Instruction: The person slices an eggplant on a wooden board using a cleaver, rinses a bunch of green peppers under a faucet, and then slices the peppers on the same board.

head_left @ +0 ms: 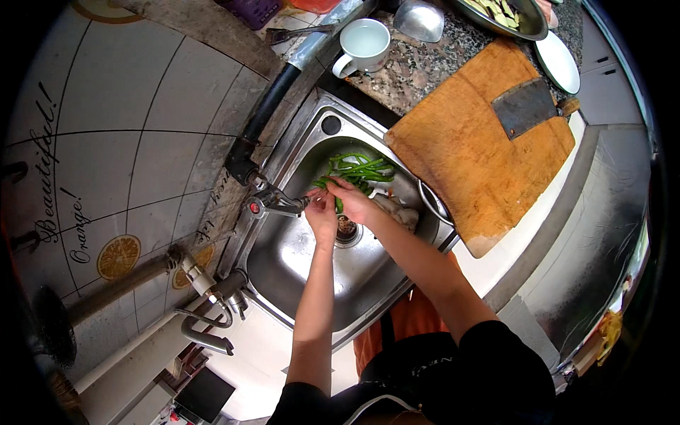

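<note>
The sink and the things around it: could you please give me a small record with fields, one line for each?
Hands: left hand and right hand meet above the sink, holding green pieces between them
In sink: more green vegetables; a pale lumpy thing, kind unclear
Tap: on the sink's left side, near the left hand
Board: wooden, right of the sink
Cleaver: flat on the board
Cup: white, on the speckled counter

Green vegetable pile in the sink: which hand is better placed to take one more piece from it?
Probably the right hand: it lies closer to the middle of the green pile. The left hand is nearer the faucet. Both hands meet at green pieces.
</note>
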The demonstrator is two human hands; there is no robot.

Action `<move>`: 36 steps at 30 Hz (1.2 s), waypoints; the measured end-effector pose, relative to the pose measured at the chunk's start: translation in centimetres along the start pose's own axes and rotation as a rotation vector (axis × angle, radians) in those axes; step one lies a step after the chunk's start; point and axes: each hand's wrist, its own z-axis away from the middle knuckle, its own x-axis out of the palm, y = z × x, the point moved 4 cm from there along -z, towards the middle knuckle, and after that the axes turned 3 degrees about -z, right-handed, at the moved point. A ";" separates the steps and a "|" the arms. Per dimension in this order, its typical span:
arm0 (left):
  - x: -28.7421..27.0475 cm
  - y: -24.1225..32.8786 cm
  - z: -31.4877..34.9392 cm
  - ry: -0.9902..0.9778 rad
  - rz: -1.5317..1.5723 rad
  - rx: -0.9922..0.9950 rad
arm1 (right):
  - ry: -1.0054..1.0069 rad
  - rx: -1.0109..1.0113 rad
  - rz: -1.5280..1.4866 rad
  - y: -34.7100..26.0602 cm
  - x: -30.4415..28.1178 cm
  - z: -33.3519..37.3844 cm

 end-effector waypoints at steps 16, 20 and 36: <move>4.2 -3.7 -0.9 -0.308 -0.974 0.137 | 0.629 0.060 -0.352 1.8 -6.6 4.9; 4.2 -5.4 -2.3 -0.264 -0.953 0.008 | 0.886 -0.061 -0.221 5.1 -8.9 2.2; 1.7 -6.8 -3.1 -0.220 -0.004 -0.685 | 0.354 0.048 0.051 0.8 -0.4 -0.8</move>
